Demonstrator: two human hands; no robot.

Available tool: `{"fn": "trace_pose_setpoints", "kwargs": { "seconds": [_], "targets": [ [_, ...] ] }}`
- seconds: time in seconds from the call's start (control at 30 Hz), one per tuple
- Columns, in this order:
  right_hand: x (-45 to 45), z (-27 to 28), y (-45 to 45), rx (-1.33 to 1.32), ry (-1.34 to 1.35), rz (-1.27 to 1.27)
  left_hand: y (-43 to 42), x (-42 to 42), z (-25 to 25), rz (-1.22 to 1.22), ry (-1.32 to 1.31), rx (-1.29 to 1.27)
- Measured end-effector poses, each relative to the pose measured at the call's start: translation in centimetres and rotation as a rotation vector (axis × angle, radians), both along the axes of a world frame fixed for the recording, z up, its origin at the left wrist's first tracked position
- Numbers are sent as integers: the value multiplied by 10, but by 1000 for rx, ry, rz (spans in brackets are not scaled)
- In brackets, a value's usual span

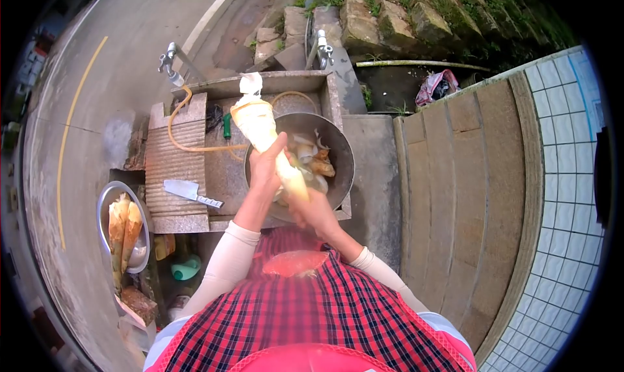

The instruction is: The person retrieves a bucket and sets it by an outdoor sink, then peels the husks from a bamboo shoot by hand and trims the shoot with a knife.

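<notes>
A long pale peeled stalk, like a bamboo shoot (257,126), is held slantwise over a large round metal bowl (344,152). My left hand (265,167) is wrapped round its middle. Lower down, my right hand (316,211) closes round the stalk's other end near the bowl's front rim. Pale and brown peelings (320,163) lie inside the bowl. A knife (184,190) with a broad blade rests on the ribbed slab (175,211) to the left, touched by neither hand.
Two taps (170,63) (322,50) stand behind the stone sink (227,203). An orange hose (179,138) crosses the slab. Unpeeled shoots (123,232) stand in a metal basin (144,258) at left. Stone steps (455,196) are at right.
</notes>
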State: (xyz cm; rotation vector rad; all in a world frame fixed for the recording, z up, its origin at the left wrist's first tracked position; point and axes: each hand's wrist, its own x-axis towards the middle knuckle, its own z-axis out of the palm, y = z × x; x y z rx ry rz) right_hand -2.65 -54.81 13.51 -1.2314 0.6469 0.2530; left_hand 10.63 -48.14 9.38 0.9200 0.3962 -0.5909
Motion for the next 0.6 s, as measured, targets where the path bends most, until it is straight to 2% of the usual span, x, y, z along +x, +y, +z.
{"fn": "trace_pose_setpoints", "kwargs": {
  "seconds": [0.07, 0.1, 0.17, 0.23, 0.33, 0.43, 0.53, 0.6],
  "targets": [
    [-12, -7, 7, 151, 84, -94, 4, -6, -6, -29, 17, -12],
    [-12, -3, 6, 106, 40, -43, 6, -2, -3, -61, 34, -26],
    [-10, -16, 0, -64, -148, 49, 9, 8, 3, -142, 87, -85],
    [-5, -11, -12, -206, -228, 184, 11, 11, 10, -213, 133, -145],
    [1, -17, -24, -442, -592, 277, 14, 16, 13, -296, 194, -228],
    [6, -8, -38, -621, -683, 456, 16, 19, 8, -347, 236, -301],
    [12, 6, -47, -900, -690, 674, 19, 19, 11, -397, 257, -342],
    [20, 30, -47, -1110, -663, 1149, 22, 27, 11, -447, 311, -400]
  ]
}}
